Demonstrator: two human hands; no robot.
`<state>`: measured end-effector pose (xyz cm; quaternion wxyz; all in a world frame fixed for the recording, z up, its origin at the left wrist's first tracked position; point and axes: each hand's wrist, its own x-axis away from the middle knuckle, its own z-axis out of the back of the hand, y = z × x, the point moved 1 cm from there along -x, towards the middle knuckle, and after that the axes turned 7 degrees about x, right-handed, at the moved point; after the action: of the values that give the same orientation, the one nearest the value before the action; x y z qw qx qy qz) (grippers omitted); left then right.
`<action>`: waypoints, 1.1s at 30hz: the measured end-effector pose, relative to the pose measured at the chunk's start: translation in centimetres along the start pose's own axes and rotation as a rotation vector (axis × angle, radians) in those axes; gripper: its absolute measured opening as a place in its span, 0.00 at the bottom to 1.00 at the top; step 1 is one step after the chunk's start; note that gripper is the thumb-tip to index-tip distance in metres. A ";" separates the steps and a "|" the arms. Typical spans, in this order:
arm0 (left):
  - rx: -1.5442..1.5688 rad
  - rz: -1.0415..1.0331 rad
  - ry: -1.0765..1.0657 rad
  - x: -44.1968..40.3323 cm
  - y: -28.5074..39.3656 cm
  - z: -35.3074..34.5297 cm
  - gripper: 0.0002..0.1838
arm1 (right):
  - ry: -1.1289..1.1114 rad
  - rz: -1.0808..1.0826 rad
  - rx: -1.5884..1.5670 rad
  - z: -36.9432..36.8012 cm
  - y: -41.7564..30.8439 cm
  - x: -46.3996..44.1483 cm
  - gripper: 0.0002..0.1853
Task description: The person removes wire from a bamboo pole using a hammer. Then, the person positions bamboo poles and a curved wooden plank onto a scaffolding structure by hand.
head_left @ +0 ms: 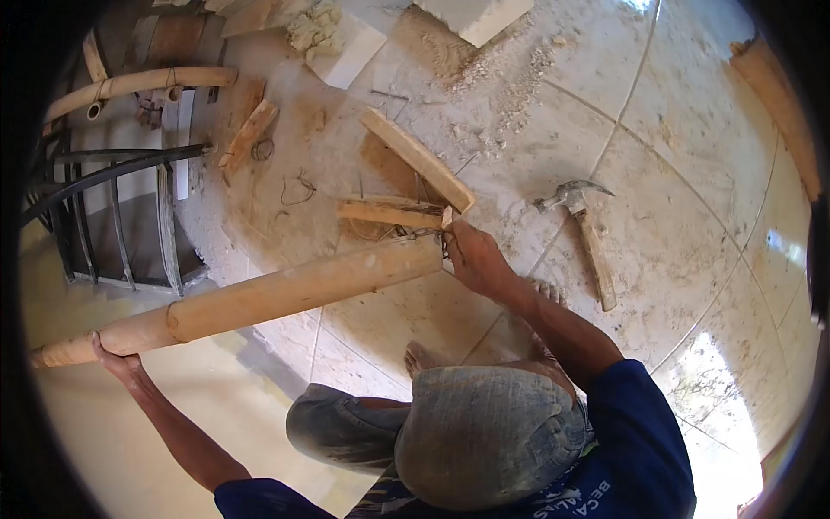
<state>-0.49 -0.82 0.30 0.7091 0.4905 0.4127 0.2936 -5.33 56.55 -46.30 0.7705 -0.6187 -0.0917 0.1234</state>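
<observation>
A long bamboo pole point(285, 298) slants across in front of me, its right end higher in the view. Near its far left end my left hand point(117, 359) is closed round it. At the right end my right hand point(477, 259) is closed on a short dark metal chain point(422, 233); the fingers partly hide what they grip. Just beyond this hand lie two wood pieces, a longer block point(419, 160) and a shorter one point(385, 213). A claw hammer point(592, 246) with a worn wooden handle rests on the floor to the right.
Dusty floor tiles point(666, 208) carry rubble point(506, 99) and bits of wire point(298, 188). White blocks point(350, 52) stand at the back. At left are a black metal frame point(121, 216) and a curved bamboo piece point(143, 82). A wood scrap point(248, 132) lies nearby.
</observation>
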 end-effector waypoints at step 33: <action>0.469 0.204 -0.352 6.0 -9.2 4.9 0.39 | -0.019 -0.142 0.095 4.7 0.2 1.6 0.03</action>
<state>6.85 -1.27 -9.24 0.6042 0.7229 0.2886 0.1703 -5.24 61.42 -45.44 0.8049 -0.5722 -0.1365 0.0785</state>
